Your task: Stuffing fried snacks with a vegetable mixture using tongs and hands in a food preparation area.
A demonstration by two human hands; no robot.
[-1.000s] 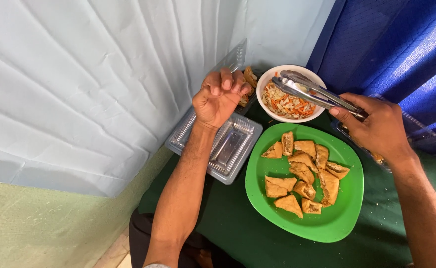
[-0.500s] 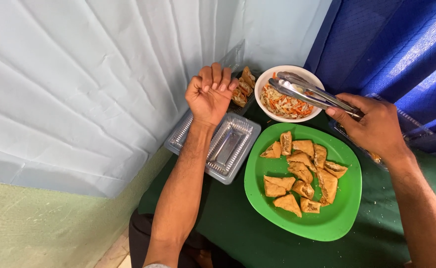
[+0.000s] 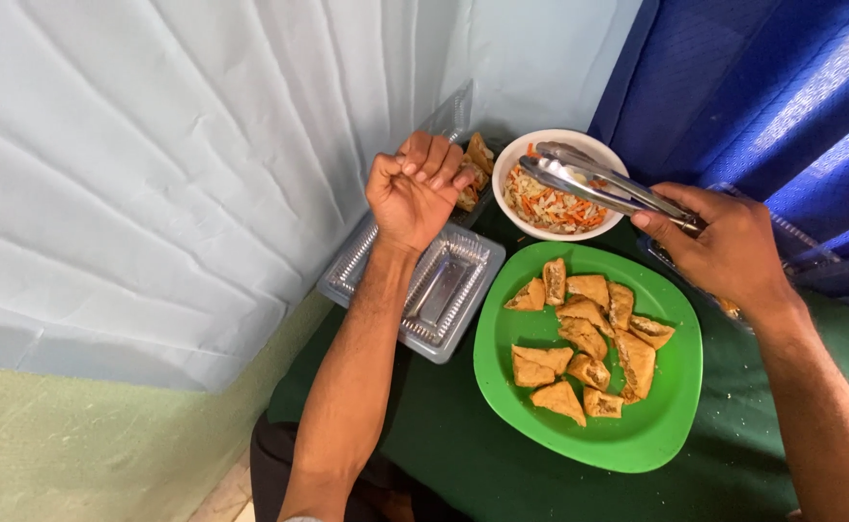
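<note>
A: What's tucked behind the left hand (image 3: 415,188)? Can't make it out.

B: Fried pieces (image 3: 475,164) in a clear container (image 3: 453,116), mostly hidden by that curled fist. Green plate (image 3: 656,425) of stuffed tofu (image 3: 589,338) up front, empty clear trays (image 3: 439,290) beside it.

A: Tongs?

B: Right hand (image 3: 729,246) grips the metal tongs (image 3: 589,179), tips over the white bowl (image 3: 521,159) of shredded salad.

- Small food stall or makeshift eating corner, not a fitted kitchen.
- Walls are draped pale cloth (image 3: 154,174) and a blue curtain (image 3: 762,87).
- Green tablecloth (image 3: 424,435) carries a green plate (image 3: 637,445) of fried pieces and clear takeaway boxes (image 3: 444,290).
</note>
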